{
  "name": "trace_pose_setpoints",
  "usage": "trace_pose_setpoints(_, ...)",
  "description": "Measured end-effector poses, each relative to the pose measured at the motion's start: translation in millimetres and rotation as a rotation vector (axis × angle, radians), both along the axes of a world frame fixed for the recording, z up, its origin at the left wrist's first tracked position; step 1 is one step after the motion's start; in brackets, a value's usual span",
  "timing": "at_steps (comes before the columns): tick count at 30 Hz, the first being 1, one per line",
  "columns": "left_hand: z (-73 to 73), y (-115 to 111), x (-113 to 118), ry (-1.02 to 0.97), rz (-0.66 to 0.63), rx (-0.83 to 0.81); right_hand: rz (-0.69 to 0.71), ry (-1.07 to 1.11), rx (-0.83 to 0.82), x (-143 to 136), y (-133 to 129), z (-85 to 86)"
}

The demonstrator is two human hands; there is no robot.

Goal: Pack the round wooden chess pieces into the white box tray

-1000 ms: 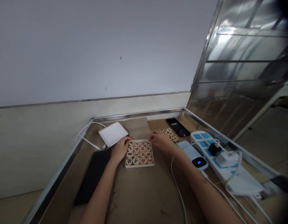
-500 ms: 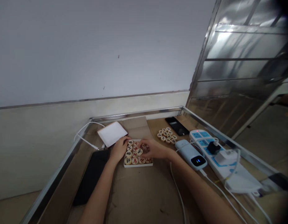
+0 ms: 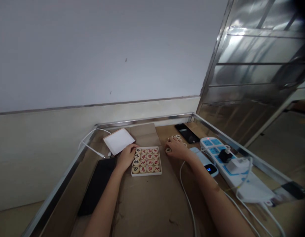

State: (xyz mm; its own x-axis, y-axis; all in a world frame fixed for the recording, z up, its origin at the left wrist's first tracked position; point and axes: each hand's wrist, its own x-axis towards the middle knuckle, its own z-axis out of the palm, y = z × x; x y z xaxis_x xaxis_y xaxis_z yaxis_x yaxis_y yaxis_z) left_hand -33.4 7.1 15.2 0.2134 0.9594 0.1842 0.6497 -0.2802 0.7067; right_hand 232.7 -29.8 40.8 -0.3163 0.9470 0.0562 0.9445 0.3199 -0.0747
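Bare hands (image 3: pixel 126 158), bare forearms (image 3: pixel 107 199) — slim, smooth, gently tapering

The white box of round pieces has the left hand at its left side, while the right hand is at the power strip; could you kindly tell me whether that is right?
Not quite: the right hand is placed wrongly. The head view shows it at the loose pieces, while the left hand is at the left side of the white box.

Wood-look discs (image 3: pixel 149 162), matt cardboard (image 3: pixel 152 200), shiny metal door (image 3: pixel 251 74).
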Motion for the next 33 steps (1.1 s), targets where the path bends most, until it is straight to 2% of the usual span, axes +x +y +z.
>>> trace_pose_setpoints(5, 0.7, -1, 0, 0.003, -0.005, -0.007, -0.064, -0.038, 0.013, 7, 1, 1.3)
trace_pose_setpoints(9, 3.9, -3, 2, -0.008, 0.004, -0.008, -0.022, 0.087, 0.061, -6, 3, 2.8)
trace_pose_setpoints(13, 7.9, -5, 4, -0.044, -0.011, -0.045, 0.181, 0.261, 0.108, -39, -1, 0.4)
trace_pose_setpoints(15, 8.5, -5, 5, -0.062, -0.041, -0.059, 0.289, 0.282, 0.094, -53, -4, -3.5)
trace_pose_setpoints(17, 7.9, -4, 5, -0.082, -0.070, -0.067, 0.331, 0.273, 0.099, -63, -7, -7.1)
trace_pose_setpoints(23, 6.4, -4, 8, -0.086, -0.152, -0.104, 0.300, 0.310, 0.201, -71, -10, -7.6)
trace_pose_setpoints(27, 6.0, -5, 9, -0.075, -0.175, -0.125, 0.357, 0.304, 0.206, -73, -8, -8.8)
trace_pose_setpoints(33, 2.9, -3, 6, -0.149, -0.197, -0.128, 0.343, 0.316, 0.199, -74, -6, -9.2)
